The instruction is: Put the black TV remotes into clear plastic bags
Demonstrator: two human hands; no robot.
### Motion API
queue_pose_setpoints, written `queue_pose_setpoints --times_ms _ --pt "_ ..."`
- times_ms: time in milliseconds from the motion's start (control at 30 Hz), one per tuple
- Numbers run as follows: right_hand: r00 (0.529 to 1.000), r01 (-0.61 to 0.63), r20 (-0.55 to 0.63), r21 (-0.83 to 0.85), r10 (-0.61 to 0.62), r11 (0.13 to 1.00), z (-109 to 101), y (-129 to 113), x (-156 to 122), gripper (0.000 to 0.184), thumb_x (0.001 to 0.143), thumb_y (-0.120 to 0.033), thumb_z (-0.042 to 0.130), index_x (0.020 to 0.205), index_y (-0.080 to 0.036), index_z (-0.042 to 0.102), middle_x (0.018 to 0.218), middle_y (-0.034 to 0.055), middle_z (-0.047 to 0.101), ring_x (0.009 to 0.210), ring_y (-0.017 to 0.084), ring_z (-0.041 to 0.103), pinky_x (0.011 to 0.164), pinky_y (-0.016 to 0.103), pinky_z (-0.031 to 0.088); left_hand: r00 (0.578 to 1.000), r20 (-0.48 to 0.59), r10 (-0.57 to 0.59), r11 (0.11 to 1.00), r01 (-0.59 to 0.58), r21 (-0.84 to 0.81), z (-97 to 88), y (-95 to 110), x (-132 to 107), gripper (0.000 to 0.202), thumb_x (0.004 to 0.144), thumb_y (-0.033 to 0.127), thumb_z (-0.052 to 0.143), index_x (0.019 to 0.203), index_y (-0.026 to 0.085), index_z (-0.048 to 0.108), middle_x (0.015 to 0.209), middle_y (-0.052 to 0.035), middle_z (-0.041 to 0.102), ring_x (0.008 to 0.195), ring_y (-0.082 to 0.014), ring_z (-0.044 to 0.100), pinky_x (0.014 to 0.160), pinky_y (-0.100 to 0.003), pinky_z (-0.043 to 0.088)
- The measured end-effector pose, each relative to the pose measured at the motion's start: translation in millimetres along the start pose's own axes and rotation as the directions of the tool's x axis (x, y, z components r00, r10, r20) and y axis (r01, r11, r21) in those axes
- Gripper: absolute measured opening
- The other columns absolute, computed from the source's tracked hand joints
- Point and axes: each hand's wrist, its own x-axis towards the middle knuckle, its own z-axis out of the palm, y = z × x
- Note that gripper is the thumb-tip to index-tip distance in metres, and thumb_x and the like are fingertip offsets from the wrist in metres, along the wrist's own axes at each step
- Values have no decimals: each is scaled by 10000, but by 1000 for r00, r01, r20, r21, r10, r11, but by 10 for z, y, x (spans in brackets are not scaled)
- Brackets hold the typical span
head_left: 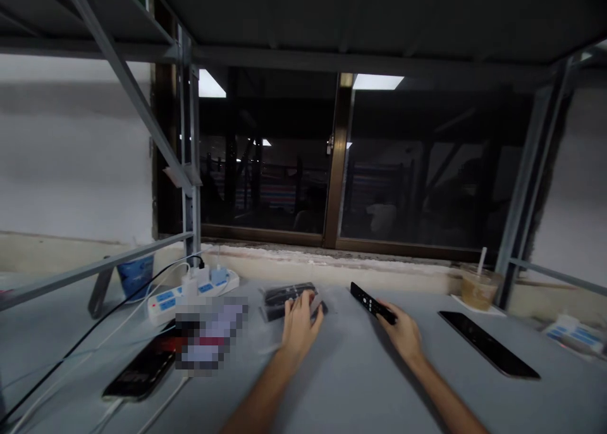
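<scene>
My left hand (300,323) rests on a clear plastic bag holding dark slim items (283,298) on the grey table (351,377); its fingers curl over the bag's right end. My right hand (403,329) is closed round the near end of a slim black remote control (367,302), which points away to the upper left, just above or on the table.
A white power strip (190,291) with plugs and cables lies at left, a black phone (142,374) on a cable nearer me. A second dark phone (488,343) lies at right. An iced drink cup (478,286) stands by the window sill. Metal shelf posts flank both sides.
</scene>
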Motion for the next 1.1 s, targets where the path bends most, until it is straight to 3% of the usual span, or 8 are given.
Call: queue_pose_setpoints --times_ms 67,167,300,400,600,700,800,1100 --pt "998 -16 -65 13 17 1000 -19 -82 -6 431 767 -379 456 1118 -189 620 1078 83 664 928 254 620 763 340 471 998 -9 54 996 -53 72 -6 -29 2 280 854 216 418 1123 187 490 1007 -66 637 953 -219 567 869 -388 365" --pt "992 4 -126 60 3 998 -52 -228 -26 499 792 -472 431 1181 -194 577 1051 84 672 643 187 617 648 312 479 990 -18 139 975 -134 176 -58 -96 18 443 816 112 416 1244 220 457 1036 -67 633 991 -226 539 914 -402 342" --pt "982 117 -154 55 -107 992 -96 -355 -46 473 792 -525 440 1080 -196 620 941 71 698 453 115 515 580 271 464 985 8 172 966 -171 192 -99 -169 49 496 778 50 418 1218 262 501 1158 -55 593 1075 -229 496 953 -411 318" --pt "982 135 -141 55 -126 989 -122 -381 -45 437 786 -532 458 1013 -202 632 873 57 706 350 79 423 493 252 443 988 63 142 977 -150 151 -60 -185 61 449 776 48 419 1146 268 549 1134 -44 600 1051 -216 504 931 -408 333" --pt "979 204 -62 263 -194 943 -175 -474 -75 370 817 -450 445 1003 -184 621 996 90 673 584 144 634 492 224 478 984 134 117 992 -123 37 43 -155 37 287 817 106 442 1021 251 582 1002 -15 629 966 -178 545 874 -361 347" --pt "968 250 -102 285 -230 925 -205 -525 -88 311 830 -394 441 969 -190 630 1064 97 655 781 180 657 563 233 506 988 102 119 991 -124 47 62 -165 32 215 829 201 485 1015 239 588 974 -29 623 947 -192 545 860 -364 349" --pt "957 283 -153 317 -246 905 -208 -517 -76 280 833 -373 449 913 -188 643 1105 108 642 945 206 628 637 250 525 988 105 112 990 -121 76 74 -214 54 234 828 194 485 1030 239 595 968 -34 611 935 -192 543 848 -366 361" --pt "927 375 -153 343 -343 861 -148 -441 -69 219 821 -304 472 833 -201 664 1091 103 651 961 212 630 722 304 542 987 153 51 998 -58 40 47 -288 109 291 755 29 469 926 214 615 997 -24 611 980 -177 548 867 -350 357"
